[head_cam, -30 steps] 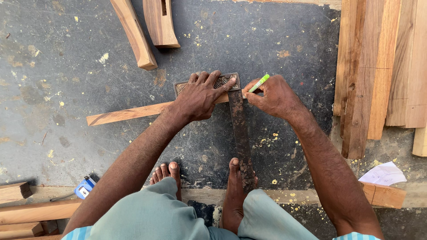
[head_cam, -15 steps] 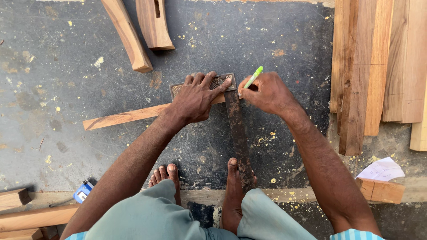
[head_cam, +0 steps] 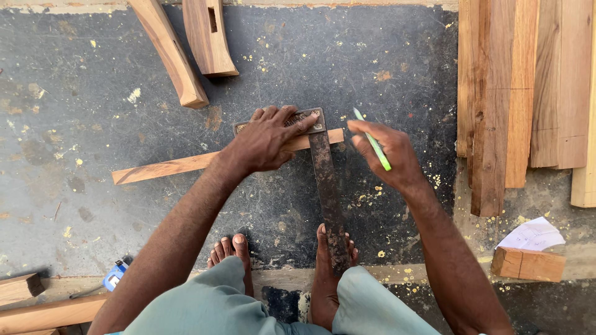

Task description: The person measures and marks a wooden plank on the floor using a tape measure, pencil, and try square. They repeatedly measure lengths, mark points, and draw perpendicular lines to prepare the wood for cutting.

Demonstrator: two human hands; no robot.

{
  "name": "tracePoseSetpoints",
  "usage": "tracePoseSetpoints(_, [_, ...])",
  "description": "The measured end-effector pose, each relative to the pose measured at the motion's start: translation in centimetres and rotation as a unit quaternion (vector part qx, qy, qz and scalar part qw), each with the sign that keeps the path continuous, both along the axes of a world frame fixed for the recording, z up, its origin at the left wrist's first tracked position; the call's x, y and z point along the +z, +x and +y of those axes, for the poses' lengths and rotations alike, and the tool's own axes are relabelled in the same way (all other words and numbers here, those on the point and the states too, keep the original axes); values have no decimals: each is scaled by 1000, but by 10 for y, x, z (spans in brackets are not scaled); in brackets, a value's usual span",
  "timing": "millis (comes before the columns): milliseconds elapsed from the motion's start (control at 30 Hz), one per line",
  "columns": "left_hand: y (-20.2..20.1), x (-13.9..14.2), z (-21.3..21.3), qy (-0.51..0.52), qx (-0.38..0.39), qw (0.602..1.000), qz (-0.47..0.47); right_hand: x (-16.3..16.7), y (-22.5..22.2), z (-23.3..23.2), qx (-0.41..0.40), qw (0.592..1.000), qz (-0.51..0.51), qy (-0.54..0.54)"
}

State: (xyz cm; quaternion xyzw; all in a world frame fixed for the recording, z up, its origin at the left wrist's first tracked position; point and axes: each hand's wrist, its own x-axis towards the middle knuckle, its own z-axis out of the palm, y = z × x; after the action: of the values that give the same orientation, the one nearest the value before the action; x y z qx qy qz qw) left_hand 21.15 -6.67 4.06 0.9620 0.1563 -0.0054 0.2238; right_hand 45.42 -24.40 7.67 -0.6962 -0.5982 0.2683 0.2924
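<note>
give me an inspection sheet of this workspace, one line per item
surface: dark grey floor, scuffed, strewn with pale chips and sawdust
job's things: thin wooden strip lying flat; rusty metal try square laid across it, blade running back to the person's foot; green pencil
clutter: two curved wooden pieces at top, stack of planks at right, small wooden block with a sheet of paper, blue tape measure lower left
grippers: left hand pressing the try square's stock onto the strip; right hand holding the pencil, tip just off the strip's end
cables: nothing seen
surroundings: wooden beam along the near edge, bare feet on it
</note>
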Motion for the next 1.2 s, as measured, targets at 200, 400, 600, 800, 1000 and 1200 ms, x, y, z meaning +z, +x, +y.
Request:
tracePoseSetpoints(200, [-55,56,55,-194,199,960,33,-46,-5,30,115,987,-110,7])
tracePoseSetpoints(400, [-136,129,58,-200,388,859,-268,-70,-11,4,107,965,-180,155])
tracePoseSetpoints(600, [-84,45,-39,-122,264,918,-269,-45,5,-9,-98,975,199,14])
tracePoseSetpoints(800, [-45,-52,-111,-13,105,990,-90,-33,8,16,-21,982,60,-175])
tracePoseSetpoints(1000, [-26,-59,-85,7,76,997,-32,-29,3,23,-28,982,85,-169])
tracePoseSetpoints(1200, [-14,-42,-67,-5,34,999,39,-31,3,25,-30,982,60,-179])
